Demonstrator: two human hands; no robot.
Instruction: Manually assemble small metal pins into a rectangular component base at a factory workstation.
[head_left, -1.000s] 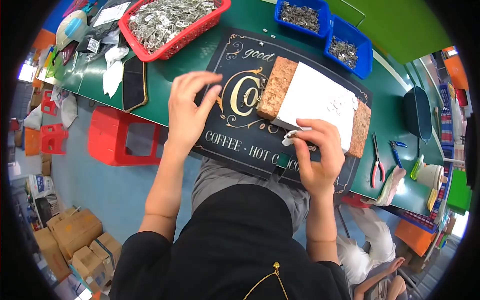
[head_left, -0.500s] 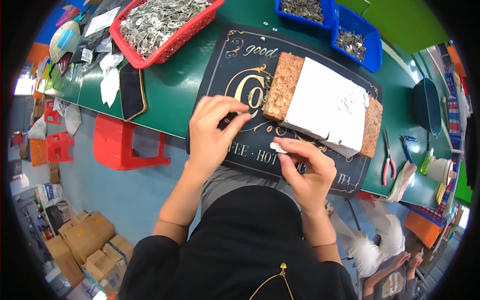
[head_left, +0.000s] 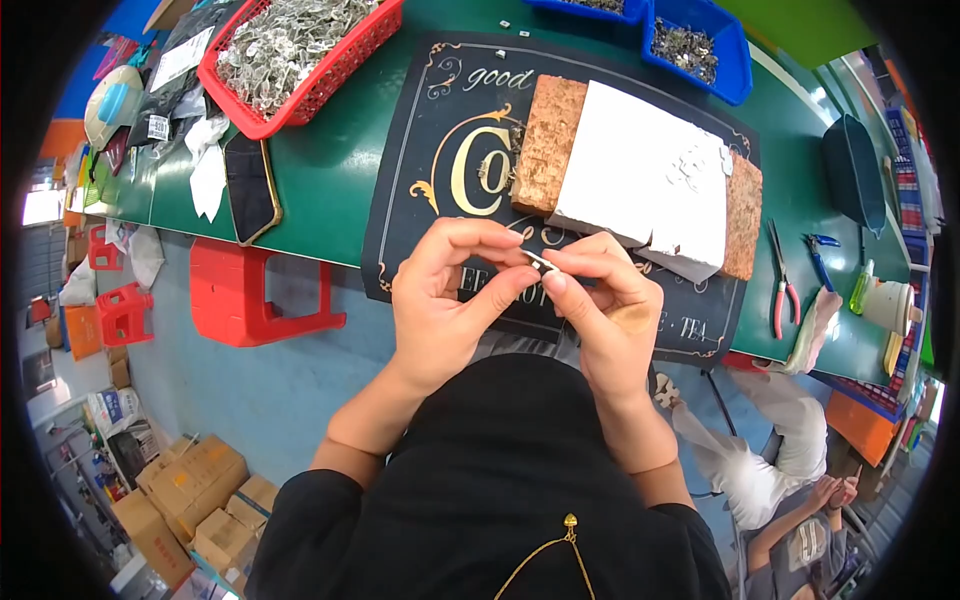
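Both hands, left hand and right hand, pinching small silvery metal piece together; black rectangular gold-lettered mat lying at twelve o'clock.

A green table carries a black mat, red basket, blue bins — pliers too.

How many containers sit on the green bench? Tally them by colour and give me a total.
Red basket: 1
Blue bins: 2
Dark bin: 1
Total: 4
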